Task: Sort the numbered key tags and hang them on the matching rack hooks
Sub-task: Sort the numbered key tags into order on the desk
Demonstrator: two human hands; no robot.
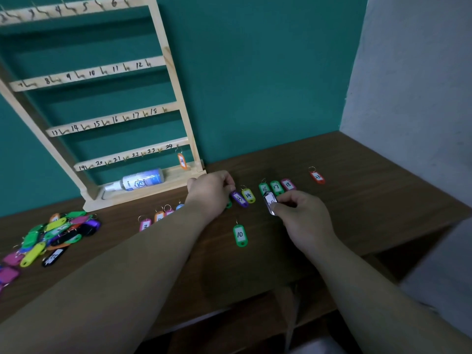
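Pinching a black tag [269,202] with a white label at centre frame, the right hand [304,218] holds it just above the wooden table [357,200], while the left hand [210,191] closes its fingertips on a purple tag [239,198] beside yellow tag 14 [248,195]. Three tags, 16, 17 and 18, lie in a row just behind, green tag 10 [240,235] lies alone in front, and one red tag [317,177] sits at right. One orange tag [181,161] hangs on the wooden rack [176,98] at hook 24, and an unsorted heap of tags [51,233] fills the lower left.

Both forearms are bare to the frame's lower edge, no sleeves showing, and the left hand [208,191] and right hand [304,217] carry no rings, watch, bands or gloves that can be seen.
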